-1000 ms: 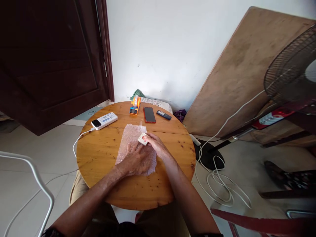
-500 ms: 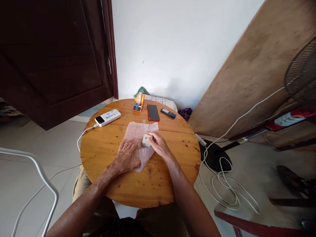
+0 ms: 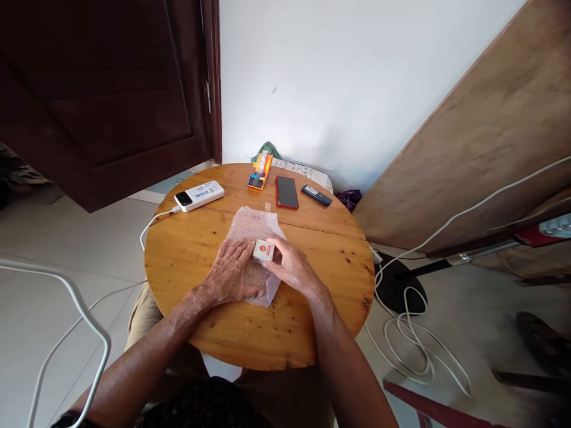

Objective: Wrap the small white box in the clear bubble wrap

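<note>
A sheet of bubble wrap (image 3: 250,222) lies on the round wooden table (image 3: 178,261). My left hand (image 3: 229,272) rests flat on its left part, fingers spread. Between my hands is a small pale box (image 3: 264,250) with a red mark on its top face. My right hand (image 3: 292,266) grips the box by its right side, thumb and fingers at its edges, over the wrap. The fingertips of my left hand are close to the box's left side.
Toward the back of the table are a white power bank (image 3: 200,196) with a cable, an orange tape dispenser (image 3: 261,171), a red-edged phone (image 3: 286,192) and a dark blue device (image 3: 316,195). A fan base (image 3: 399,285) and loose cable are on the floor at right.
The small box has turned in my right hand, so its red-marked face now shows upward. The whole view has shifted slightly. My left hand still lies flat on the wrap.
</note>
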`<action>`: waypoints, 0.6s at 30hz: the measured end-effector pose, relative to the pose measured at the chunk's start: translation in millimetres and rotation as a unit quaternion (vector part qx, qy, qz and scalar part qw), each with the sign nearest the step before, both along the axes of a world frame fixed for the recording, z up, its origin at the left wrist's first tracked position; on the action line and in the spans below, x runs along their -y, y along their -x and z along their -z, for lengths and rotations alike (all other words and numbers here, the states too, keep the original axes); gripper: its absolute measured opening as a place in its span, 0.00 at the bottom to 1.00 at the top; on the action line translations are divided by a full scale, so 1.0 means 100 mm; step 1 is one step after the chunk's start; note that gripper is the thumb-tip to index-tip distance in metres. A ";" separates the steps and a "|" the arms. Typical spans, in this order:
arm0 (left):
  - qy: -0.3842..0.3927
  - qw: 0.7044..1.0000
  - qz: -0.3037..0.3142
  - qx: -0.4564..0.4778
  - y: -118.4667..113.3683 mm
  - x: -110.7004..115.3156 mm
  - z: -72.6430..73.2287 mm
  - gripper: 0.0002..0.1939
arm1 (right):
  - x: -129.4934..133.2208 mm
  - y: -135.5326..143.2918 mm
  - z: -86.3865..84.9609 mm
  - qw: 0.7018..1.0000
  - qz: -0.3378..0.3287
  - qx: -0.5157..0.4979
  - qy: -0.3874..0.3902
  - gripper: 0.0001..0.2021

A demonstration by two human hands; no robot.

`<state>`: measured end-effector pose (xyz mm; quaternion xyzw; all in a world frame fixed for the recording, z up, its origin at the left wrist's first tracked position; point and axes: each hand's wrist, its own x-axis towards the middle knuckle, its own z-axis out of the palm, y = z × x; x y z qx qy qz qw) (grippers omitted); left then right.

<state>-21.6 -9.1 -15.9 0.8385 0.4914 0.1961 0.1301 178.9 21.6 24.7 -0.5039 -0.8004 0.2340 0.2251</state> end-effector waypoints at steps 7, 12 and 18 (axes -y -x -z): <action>-0.003 1.000 0.007 0.003 0.03 0.00 0.03 0.58 | 0.02 -0.04 -0.04 1.000 -0.022 0.004 0.016 0.28; 0.006 1.000 -0.007 0.028 0.03 0.01 -0.01 0.52 | 0.02 -0.02 -0.06 1.000 -0.013 0.009 0.023 0.21; 0.011 0.999 -0.014 0.035 0.04 0.01 -0.04 0.49 | -0.01 -0.08 -0.01 0.998 -0.032 -0.036 0.048 0.30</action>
